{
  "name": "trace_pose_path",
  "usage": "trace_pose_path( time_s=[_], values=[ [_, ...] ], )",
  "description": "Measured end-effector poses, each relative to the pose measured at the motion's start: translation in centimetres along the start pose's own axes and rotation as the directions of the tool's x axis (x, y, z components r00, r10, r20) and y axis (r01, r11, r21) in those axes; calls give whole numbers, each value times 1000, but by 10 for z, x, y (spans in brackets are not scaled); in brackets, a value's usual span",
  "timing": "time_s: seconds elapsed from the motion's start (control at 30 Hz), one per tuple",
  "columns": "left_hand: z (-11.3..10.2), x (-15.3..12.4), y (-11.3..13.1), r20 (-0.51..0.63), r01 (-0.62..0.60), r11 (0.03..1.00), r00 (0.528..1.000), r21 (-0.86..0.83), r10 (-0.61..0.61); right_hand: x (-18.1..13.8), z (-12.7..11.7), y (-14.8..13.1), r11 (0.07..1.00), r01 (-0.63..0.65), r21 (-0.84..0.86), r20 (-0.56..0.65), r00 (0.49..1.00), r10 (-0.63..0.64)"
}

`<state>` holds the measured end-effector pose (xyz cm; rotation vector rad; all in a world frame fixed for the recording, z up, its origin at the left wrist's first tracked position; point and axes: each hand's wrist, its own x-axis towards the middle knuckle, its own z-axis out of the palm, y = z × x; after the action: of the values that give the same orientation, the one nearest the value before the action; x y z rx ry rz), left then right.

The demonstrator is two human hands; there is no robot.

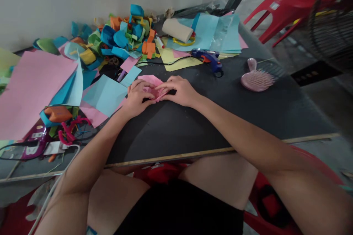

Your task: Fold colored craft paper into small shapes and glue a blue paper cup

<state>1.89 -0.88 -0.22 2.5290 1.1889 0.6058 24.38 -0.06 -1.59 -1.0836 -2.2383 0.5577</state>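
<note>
A small piece of folded pink paper (151, 79) lies on the dark table between my two hands. My left hand (138, 96) grips its left side, fingers curled over the top and thumb at the near edge. From the right, my right hand (178, 91) pinches the same paper with thumb and fingertips. The paper's middle is partly hidden by my fingers. Just left of my left hand lie a light blue sheet (106, 95) and a smaller blue square (131, 76).
Colourful folded paper pieces (118, 36) are heaped against the wall. A blue glue gun (208, 57), a cardboard roll (177, 30) and a pink hairbrush (256, 80) lie to the right. Large pink paper (33, 88) and a purple device (37, 141) with cables are at left.
</note>
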Motion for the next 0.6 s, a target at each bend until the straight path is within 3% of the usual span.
trace_pose_path(
  time_s=[0.37, 0.6],
  values=[
    [9, -1, 6, -28, 85, 996, 996, -2, -85, 0, 2, 4, 997, -2, 81, -29, 1000, 5],
    [9, -1, 6, 11, 85, 996, 996, -12, -85, 0, 0, 1, 994, -7, 110, -34, 999, 11]
  ],
)
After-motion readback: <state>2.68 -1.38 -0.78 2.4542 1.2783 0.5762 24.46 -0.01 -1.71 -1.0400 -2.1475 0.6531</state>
